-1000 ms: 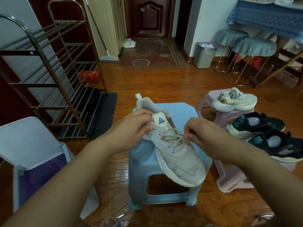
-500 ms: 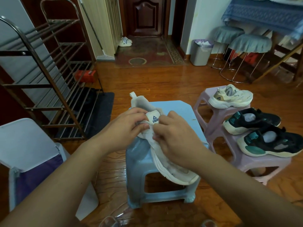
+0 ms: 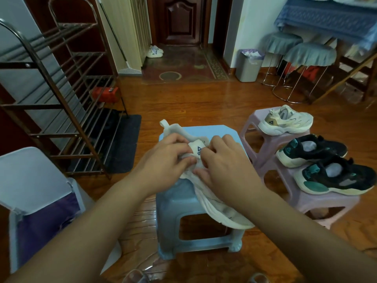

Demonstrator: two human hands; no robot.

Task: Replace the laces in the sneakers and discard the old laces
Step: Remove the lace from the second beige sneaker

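White sneaker on blue stool, long axis heel-far to toe-near-right. Left hand grips collar beside tongue; right hand over lace area, fingers curled, laces hidden beneath. Both hands equally near.

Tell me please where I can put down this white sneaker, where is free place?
Free: the blue stool top behind the white sneaker, and the wooden floor between stool and doormat. Crowded: both pink stools, carrying a beige sneaker and two black sneakers.
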